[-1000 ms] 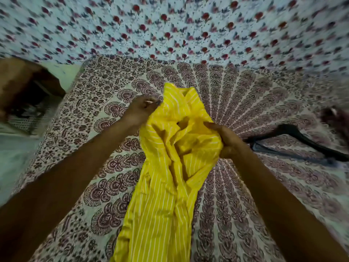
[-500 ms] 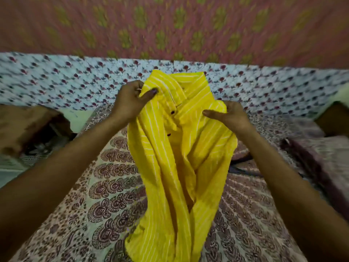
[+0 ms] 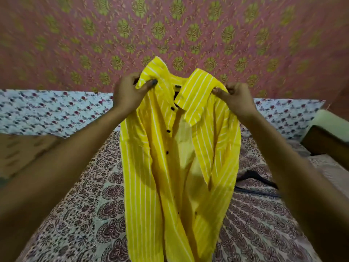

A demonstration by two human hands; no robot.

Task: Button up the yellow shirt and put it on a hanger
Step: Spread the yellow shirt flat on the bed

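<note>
at the far left a blurred brown shape (image 3: 22, 148) sits beside the bed; what it is cannot be told. just right of it a pale cloth (image 3: 47, 112) with small red flowers runs along the far side of the bed. above that hangs a pink wall cloth (image 3: 170, 25) with green motifs. the bed (image 3: 75, 214) fills the near ground under a sheet printed with dark maroon medallions.

the left hand (image 3: 129, 92) is raised over the bed, its thumb and curled fingers pinching the left wing of the collar (image 3: 151, 72) of the yellow shirt (image 3: 170, 167). the shirt, yellow with thin white stripes, hangs in the air between the two hands, well above the middle of the bed. its front faces the person and its lower part runs out of view at the near edge. whether it touches the sheet cannot be told. the front is open, the two panels hanging apart, and a row of dark buttons (image 3: 168, 131) shows unfastened down the edge of the left panel. the right hand (image 3: 236, 97) grips the fabric at the right end of the collar, fingers curled round it.

right of the shirt, a black hanger (image 3: 254, 175) lies flat on the sheet, partly hidden behind the hanging cloth and apart from both hands. at the far right a pale green pad (image 3: 328, 118) rests on something brown.
</note>
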